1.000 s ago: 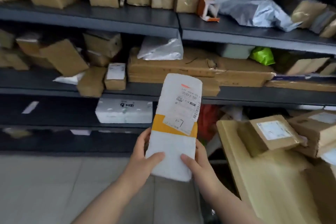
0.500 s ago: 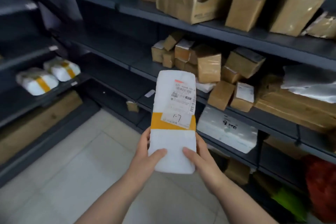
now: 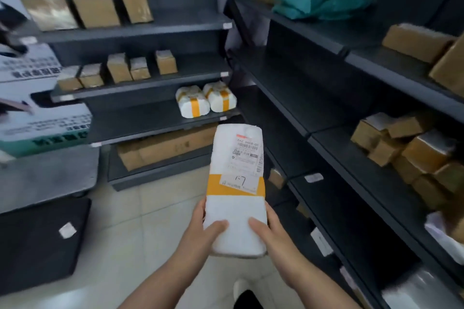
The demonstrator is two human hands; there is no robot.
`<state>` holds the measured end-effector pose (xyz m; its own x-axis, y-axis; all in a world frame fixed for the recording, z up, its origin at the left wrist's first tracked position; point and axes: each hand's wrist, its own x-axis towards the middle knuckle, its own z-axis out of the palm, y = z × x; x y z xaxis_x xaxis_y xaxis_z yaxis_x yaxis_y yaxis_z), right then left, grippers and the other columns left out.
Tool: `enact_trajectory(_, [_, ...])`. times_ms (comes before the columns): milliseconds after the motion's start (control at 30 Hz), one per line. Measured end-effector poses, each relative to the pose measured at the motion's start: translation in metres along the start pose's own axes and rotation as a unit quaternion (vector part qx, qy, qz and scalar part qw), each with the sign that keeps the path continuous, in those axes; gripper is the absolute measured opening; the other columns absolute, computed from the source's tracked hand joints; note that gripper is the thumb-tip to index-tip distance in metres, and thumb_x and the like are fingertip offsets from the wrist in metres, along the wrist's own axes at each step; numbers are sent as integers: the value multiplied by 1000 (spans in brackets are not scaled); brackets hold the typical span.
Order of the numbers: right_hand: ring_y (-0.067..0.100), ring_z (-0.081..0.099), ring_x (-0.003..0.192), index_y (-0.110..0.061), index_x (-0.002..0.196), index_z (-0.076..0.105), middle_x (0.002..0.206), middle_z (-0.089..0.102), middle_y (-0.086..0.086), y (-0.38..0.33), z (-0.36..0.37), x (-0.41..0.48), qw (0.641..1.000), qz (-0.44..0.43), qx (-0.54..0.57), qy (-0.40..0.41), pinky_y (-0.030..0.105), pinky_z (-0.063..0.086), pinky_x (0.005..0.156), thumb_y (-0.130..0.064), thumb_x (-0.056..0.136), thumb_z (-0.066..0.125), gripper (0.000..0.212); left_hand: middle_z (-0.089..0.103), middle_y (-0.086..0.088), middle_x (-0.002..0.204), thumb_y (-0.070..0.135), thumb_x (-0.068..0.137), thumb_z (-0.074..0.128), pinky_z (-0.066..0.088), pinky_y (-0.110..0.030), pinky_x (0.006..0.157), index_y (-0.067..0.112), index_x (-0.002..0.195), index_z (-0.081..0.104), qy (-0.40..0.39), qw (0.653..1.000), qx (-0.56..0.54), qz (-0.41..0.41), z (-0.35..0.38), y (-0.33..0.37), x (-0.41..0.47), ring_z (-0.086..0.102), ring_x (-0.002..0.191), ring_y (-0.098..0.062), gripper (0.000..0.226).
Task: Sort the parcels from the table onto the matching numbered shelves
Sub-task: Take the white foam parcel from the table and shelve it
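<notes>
Parcel, white with an orange band and a label marked 1-7, is gripped at its near end by both hands, left and right, thumbs on top, above the floor between shelves.

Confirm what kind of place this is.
Probably a courier parcel depot or pickup storeroom: dark metal shelves with edge tags, rows of taped cardboard boxes and teal mailer bags, and a white parcel with a barcode label marked 1-7.

Bare shelf board left of two white parcels, open floor aisle ahead
</notes>
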<state>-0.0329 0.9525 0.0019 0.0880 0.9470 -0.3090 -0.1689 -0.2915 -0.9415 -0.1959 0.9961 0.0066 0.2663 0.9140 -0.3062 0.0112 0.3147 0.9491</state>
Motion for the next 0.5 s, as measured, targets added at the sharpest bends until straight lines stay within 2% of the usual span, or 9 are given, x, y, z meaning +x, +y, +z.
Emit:
enact_trajectory(67, [-7,65,92,-31,120,49,115,64,-18,-8,-2,33,999,21,-5,-27,10,48,68,-34,70,60,51,63,16,117,27,63,60,47,-18,75,32,130,45,31,999,-10,-6,-1,3,25,61,101,1,69])
enact_trajectory(233, [7,64,104,-30,136,40,120,64,-12,-33,-10,112,993,66,-53,-84,20,51,77,-40,70,60,70,65,10,119,26,65,60,49,-27,86,28,135,45,82,996,-21,-29,0,16,86,62,107,-8,72])
enact_trajectory(333, [10,64,105,-28,137,40,120,64,-10,-47,-12,157,989,69,-81,-100,23,51,80,-40,69,61,73,66,14,115,25,65,59,49,-18,75,29,133,47,111,993,-38,-32,0,27,120,65,98,-3,69])
enact_trajectory(433, [13,63,107,-31,138,39,120,64,-9,-57,-8,196,986,72,-100,-107,30,52,87,-38,81,65,64,64,16,111,25,70,61,48,-19,73,29,131,47,146,987,-57,-26,-4,37,149,63,97,-3,63])
enact_trajectory(500, [14,62,108,-31,138,40,121,63,-8,-62,-1,219,985,76,-104,-113,29,51,88,-27,93,60,50,63,13,111,14,86,62,48,-20,72,27,130,46,158,985,-66,-25,-10,44,164,62,97,-5,49])
